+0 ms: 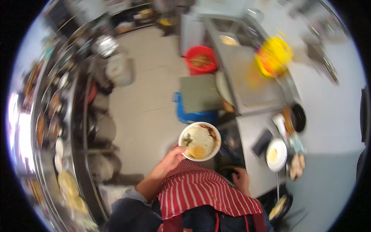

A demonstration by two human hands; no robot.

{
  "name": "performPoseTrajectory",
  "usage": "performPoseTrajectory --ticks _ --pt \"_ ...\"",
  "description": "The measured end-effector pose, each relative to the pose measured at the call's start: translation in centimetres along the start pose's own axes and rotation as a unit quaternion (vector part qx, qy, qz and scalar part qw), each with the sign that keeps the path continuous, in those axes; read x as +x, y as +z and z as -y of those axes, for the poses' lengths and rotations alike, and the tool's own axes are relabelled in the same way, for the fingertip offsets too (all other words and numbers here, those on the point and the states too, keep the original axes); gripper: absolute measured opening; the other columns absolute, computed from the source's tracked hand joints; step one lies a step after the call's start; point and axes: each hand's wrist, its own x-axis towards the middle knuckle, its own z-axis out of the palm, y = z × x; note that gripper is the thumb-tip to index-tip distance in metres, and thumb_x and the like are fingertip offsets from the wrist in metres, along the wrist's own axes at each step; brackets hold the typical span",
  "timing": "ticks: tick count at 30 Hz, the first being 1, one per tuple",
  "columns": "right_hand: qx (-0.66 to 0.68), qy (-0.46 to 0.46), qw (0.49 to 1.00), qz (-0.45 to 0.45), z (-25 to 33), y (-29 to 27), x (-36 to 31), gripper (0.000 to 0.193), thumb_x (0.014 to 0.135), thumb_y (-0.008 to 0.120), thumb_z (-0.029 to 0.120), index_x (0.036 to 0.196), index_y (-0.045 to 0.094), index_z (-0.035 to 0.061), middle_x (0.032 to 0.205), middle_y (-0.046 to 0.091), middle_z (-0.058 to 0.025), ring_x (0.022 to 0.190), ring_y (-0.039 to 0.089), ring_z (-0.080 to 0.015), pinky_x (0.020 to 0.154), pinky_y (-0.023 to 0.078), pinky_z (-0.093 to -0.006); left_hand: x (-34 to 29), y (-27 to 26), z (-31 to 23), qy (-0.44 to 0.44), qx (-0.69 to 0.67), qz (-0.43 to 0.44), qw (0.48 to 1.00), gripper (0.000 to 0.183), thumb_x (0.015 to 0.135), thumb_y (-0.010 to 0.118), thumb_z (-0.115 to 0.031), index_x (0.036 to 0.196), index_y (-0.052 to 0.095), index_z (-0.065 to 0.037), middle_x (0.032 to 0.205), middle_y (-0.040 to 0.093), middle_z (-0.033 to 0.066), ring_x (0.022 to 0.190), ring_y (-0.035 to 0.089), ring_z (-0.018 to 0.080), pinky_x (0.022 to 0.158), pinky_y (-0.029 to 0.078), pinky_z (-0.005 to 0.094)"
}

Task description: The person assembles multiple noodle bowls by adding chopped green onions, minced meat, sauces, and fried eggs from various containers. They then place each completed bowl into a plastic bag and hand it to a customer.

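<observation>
A white round bowl (pixel 218 150) is held up in front of my apron by my left hand (pixel 172 159), which grips its left side with the thumb at the rim. In the bowl lies a fried egg (pixel 198 150) with its yolk toward me. Reddish-brown food (pixel 211 132) and some greenish bits show at the bowl's edges. My right hand (pixel 242 180) hangs low beside the counter's near edge. Its fingers are loosely bent and apart, and nothing shows in them.
On the right, the steel counter (pixel 247 133) holds a white dish (pixel 276 164), a dark phone-like slab (pixel 262 142) and eggs (pixel 296 166). Beyond stand a sink (pixel 232 27), a yellow container (pixel 274 57) and a red basin (pixel 201 72). Shelving with pots (pixel 54 104) lines the left.
</observation>
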Motion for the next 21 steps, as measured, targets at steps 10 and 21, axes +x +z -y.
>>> performPoseTrajectory --ticks 10,21 --pt "-0.051 -0.261 0.951 0.157 17.8 8.5 20.8 0.029 0.071 0.066 0.008 0.099 0.061 0.0018 0.093 0.060 -0.0166 0.062 0.063 -0.0240 0.059 0.049 -0.0330 -8.1 -9.5 -9.5 0.231 -0.144 -0.176 0.946 0.049 0.082 0.055 -0.019 0.124 0.040 0.001 0.117 0.054 0.0143 0.105 0.055 0.0241 0.094 0.044 0.0395" --pt "-0.027 -0.265 0.900 0.345 33.5 22.1 36.9 0.035 0.076 0.064 0.017 0.108 0.056 0.0046 0.098 0.058 -0.0169 0.085 0.058 -0.0328 0.078 0.045 -0.0412 -13.0 -17.9 -23.8 0.428 -0.233 -0.359 0.796 0.059 0.074 0.059 -0.024 0.122 0.040 0.004 0.116 0.054 0.0189 0.105 0.056 0.0313 0.085 0.052 0.0421"
